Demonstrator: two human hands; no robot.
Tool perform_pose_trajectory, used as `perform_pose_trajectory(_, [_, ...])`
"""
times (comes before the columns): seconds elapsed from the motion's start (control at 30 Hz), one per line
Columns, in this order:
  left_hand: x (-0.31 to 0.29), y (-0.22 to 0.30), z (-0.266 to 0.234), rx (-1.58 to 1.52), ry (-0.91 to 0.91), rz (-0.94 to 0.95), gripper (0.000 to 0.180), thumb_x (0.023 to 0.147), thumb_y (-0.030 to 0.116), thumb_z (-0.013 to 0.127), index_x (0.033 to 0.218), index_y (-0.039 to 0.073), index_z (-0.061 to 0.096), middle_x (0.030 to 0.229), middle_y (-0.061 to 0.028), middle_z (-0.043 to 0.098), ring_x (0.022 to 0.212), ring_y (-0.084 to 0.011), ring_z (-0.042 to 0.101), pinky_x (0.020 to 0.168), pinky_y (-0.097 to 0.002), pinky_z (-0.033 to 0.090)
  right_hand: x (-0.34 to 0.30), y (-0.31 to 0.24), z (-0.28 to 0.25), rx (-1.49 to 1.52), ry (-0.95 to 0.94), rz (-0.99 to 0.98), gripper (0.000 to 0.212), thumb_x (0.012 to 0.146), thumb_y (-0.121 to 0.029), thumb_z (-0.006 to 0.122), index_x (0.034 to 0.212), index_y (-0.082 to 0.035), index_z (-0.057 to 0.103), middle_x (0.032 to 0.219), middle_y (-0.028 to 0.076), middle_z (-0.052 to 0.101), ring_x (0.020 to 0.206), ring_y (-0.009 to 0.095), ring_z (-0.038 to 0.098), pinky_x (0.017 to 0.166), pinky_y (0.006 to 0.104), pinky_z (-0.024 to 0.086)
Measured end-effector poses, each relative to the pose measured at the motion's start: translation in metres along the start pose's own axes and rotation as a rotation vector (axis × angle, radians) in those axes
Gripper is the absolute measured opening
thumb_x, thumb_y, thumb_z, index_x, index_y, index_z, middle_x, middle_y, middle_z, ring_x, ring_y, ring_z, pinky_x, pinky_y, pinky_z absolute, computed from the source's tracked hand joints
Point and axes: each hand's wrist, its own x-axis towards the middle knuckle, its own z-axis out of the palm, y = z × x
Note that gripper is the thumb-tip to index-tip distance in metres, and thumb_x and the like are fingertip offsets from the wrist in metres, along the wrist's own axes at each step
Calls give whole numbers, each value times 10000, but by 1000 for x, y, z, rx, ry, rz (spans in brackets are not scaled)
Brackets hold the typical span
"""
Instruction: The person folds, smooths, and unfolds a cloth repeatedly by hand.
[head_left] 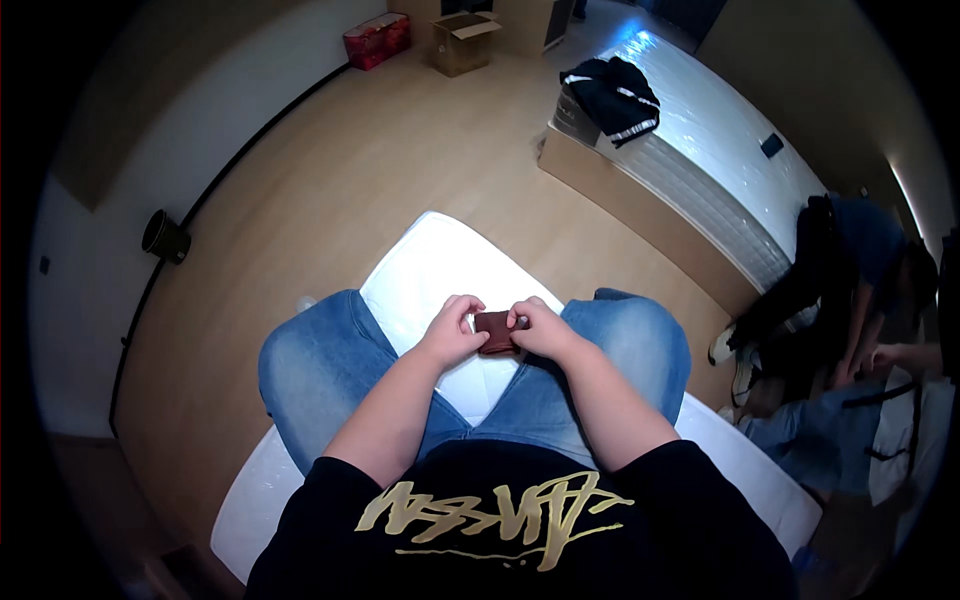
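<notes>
Between my hands, above the white mattress I sit on, is a small reddish-brown wallet point(494, 338) that looks like folded leather. The fingers of my left hand point(453, 331) curl at its left edge, with the thumb against it. My right hand point(543, 328) pinches the upper right edge with bent fingers. Both hands are closed on the wallet, and its underside is hidden. My jeans-clad legs point(322, 345) spread to either side. Part of the white mattress point(430, 255) shows between and beyond them.
A plastic-wrapped mattress point(715, 115) on a wooden bed base point(640, 205) stands at right, with a dark jacket point(612, 98) on it. Another person point(865, 250) bends down at far right. A bin point(166, 238) stands by the left wall; an open cardboard box point(463, 50) and red bag point(377, 40) lie far off.
</notes>
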Motion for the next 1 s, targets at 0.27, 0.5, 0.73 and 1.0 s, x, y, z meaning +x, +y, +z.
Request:
perform_pose_trajectory(0.27, [4, 12, 2, 126, -37, 62, 450, 740, -4, 692, 1185, 51, 649, 1125, -76, 508, 745, -116, 524, 699, -250, 488, 14, 12, -1, 78, -27, 124, 114, 771, -60, 733, 857, -19, 671, 811, 87, 701, 756, 172, 664, 681, 323, 538])
perform_pose_trajectory(0.5, [3, 12, 5, 117, 10, 24, 378, 739, -33, 670, 1108, 29, 620, 1038, -48, 546, 731, -103, 519, 683, -240, 469, 20, 19, 4, 140, 38, 137, 72, 809, -33, 679, 875, -24, 652, 813, 53, 669, 750, 143, 619, 676, 298, 511])
perform_pose_trajectory(0.73, [8, -4, 1, -459, -49, -182, 321, 745, -129, 603, 997, 61, 548, 837, -15, 586, 658, -106, 542, 573, -251, 455, 29, 27, 4, 395, 6, 199, 144, 846, -32, 680, 979, -24, 625, 802, -4, 605, 737, 97, 572, 671, 254, 485])
perform_pose_trajectory(1.0, [11, -3, -7, -630, -39, -272, 294, 770, -142, 548, 962, 80, 543, 846, -36, 615, 656, -119, 589, 563, -252, 513, 28, 10, 0, 452, 22, 67, 128, 859, -95, 746, 948, -41, 672, 817, 1, 641, 750, 90, 584, 685, 258, 500])
